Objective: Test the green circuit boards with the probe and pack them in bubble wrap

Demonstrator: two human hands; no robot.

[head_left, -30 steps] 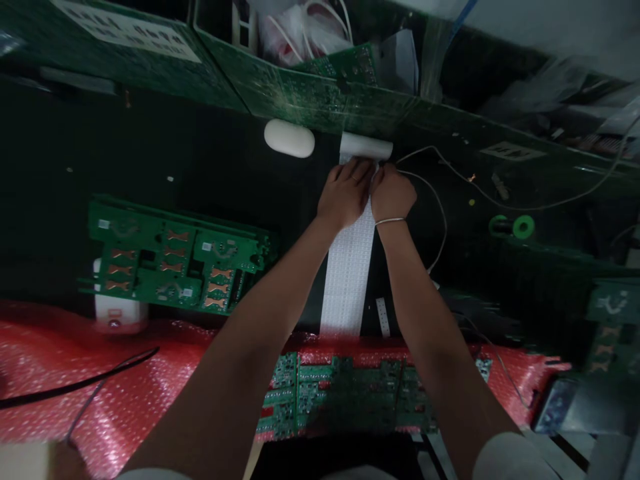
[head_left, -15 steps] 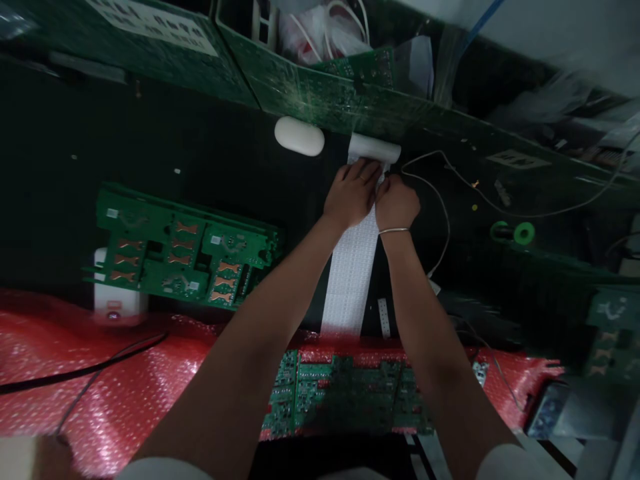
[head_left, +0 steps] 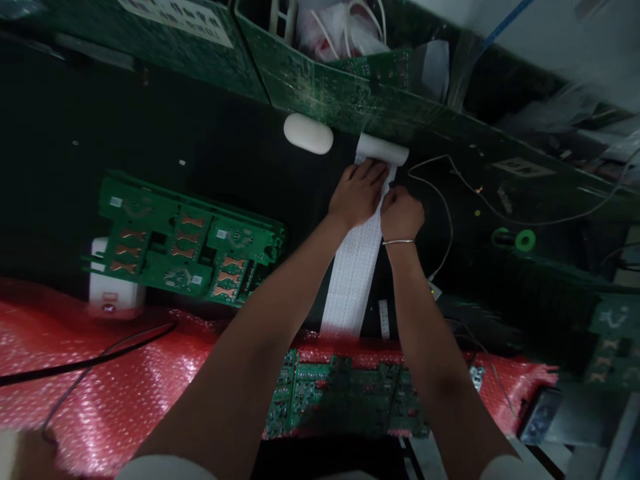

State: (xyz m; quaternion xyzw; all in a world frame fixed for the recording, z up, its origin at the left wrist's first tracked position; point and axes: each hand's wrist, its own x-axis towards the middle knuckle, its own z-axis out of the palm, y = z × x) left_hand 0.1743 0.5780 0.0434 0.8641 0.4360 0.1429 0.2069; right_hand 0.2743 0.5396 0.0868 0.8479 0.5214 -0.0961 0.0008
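Observation:
A long white strip of small labels (head_left: 353, 280) runs from a label roll (head_left: 383, 149) at the back of the dark bench toward the red bubble wrap in front. My left hand (head_left: 356, 193) lies on the strip just below the roll, fingers stretched out and pressing it down. Beside it, my right hand (head_left: 401, 212) is closed, its thumb and fingers pinching the strip's right edge, which looks lifted and creased there. What exactly sits between the right fingertips is partly hidden by the hand.
Stacked green circuit boards (head_left: 170, 240) lie at left, on a white device (head_left: 117, 293). A white rounded case (head_left: 309, 133) rests near the green bins (head_left: 330, 83). More boards (head_left: 345, 400) lie on red bubble wrap (head_left: 130, 393). A thin cable (head_left: 450, 220) and green spool (head_left: 525, 240) are at right.
My right hand has drawn slightly down toward me, away from the left hand, pulling at the strip's edge. My left hand stays on the strip. The whole view has shifted a little.

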